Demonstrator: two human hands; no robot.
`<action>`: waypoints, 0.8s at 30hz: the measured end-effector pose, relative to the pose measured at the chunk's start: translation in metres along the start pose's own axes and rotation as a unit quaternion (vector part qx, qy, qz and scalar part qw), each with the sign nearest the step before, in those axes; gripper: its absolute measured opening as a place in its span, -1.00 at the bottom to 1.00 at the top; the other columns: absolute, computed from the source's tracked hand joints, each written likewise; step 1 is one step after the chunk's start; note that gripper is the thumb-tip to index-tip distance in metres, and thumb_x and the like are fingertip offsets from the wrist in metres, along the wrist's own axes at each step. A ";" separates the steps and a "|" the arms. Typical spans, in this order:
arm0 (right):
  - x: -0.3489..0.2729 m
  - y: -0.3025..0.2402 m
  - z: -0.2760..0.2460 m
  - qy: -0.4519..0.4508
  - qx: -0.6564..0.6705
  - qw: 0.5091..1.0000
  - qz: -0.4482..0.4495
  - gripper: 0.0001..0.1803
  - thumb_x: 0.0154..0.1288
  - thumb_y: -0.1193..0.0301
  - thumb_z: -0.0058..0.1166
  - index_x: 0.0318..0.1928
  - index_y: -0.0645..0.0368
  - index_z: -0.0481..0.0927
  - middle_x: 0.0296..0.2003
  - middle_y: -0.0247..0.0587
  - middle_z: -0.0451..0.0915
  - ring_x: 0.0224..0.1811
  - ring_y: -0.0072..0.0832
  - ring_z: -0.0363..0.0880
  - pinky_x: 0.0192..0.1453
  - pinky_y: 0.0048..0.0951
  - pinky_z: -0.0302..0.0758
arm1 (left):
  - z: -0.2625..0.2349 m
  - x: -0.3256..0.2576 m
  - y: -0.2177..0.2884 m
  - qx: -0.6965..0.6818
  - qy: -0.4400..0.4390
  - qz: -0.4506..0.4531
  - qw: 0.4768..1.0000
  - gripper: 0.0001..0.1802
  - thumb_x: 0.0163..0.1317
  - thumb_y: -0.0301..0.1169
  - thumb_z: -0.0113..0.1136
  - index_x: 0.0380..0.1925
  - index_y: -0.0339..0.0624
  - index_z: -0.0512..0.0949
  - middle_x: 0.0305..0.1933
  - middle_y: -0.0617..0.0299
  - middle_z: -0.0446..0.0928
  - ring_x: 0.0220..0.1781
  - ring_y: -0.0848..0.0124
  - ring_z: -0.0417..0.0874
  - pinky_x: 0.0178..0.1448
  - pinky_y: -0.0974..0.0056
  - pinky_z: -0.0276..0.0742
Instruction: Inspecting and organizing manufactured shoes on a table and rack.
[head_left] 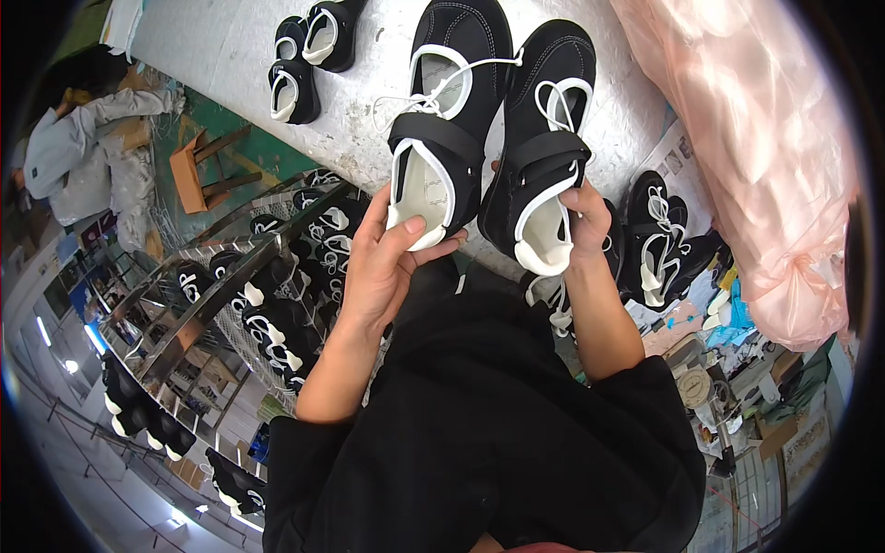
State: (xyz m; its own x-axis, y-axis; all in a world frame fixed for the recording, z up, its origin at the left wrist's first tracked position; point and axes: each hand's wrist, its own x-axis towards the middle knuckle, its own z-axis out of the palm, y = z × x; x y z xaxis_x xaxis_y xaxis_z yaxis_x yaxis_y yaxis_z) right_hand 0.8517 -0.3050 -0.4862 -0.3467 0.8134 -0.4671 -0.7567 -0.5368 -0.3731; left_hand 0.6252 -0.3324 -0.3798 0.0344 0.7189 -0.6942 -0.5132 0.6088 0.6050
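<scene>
Two black shoes with white trim, white laces and a strap across the opening are held side by side above the table, toes pointing away from me. My left hand [385,255] grips the left shoe [464,138] by its heel, thumb on the white heel lining. Around the heel of the right shoe [539,138] my right hand [588,221] is closed; its fingers are partly hidden behind the shoe. A white lace stretches from the left shoe across to the right one.
More black shoes [318,46] stand on the metal table [369,111] at the far left. Others [656,240] lie by my right arm. A pink plastic bag [737,166] bulges along the right. Racks of shoes [267,304] fill the left, near a stool [198,175] and a seated person [83,147].
</scene>
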 end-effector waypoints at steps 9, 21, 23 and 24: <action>0.124 0.030 -0.004 0.167 -0.162 0.967 -0.107 -0.20 0.22 0.56 0.08 0.44 0.26 0.04 0.18 0.02 0.44 0.19 -0.27 0.47 0.29 -0.27 0.45 | -0.022 0.143 -0.027 0.081 0.146 0.067 0.984 -0.41 0.36 -0.41 0.10 0.36 -0.40 0.30 0.19 -0.05 0.49 0.08 0.17 0.67 0.06 0.09 0.75; 0.182 0.066 -0.032 0.191 -0.645 0.720 -0.171 -0.13 0.44 -0.01 0.05 0.39 0.55 0.21 0.33 0.51 0.30 0.43 0.20 0.28 0.52 -0.08 0.20 | -0.125 0.172 -0.078 0.323 0.244 0.174 0.898 -0.21 0.34 -0.10 0.31 0.43 -0.30 0.29 0.15 -0.03 0.60 -0.11 0.33 0.67 0.00 0.24 0.62; 0.175 0.074 -0.084 0.182 -0.716 0.638 -0.219 -0.13 0.46 -0.02 0.03 0.41 0.51 0.19 0.39 0.45 0.20 0.45 0.13 0.22 0.55 -0.07 0.14 | -0.122 0.077 -0.090 0.412 0.200 0.209 0.864 -0.33 0.31 -0.14 0.35 0.28 -0.36 0.45 -0.03 -0.02 0.67 -0.12 0.38 0.67 0.02 0.24 0.61; 0.151 0.089 -0.072 0.160 -0.693 0.661 -0.239 -0.23 0.45 0.11 0.09 0.40 0.44 0.23 0.33 0.36 0.27 0.35 0.05 0.32 0.46 -0.10 0.26 | -0.119 0.016 -0.081 0.386 0.171 0.155 0.893 -0.41 0.31 -0.20 0.34 0.23 -0.33 0.50 -0.07 0.00 0.66 -0.09 0.37 0.67 0.04 0.22 0.60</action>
State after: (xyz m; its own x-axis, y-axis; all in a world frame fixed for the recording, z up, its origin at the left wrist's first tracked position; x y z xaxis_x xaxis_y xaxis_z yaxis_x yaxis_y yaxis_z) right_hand 0.7715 -0.2460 -0.6477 0.0516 0.9943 -0.0932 0.5739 -0.1059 -0.8120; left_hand 0.5654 -0.4106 -0.4864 -0.3392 0.8286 -0.4454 0.2966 0.5435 0.7853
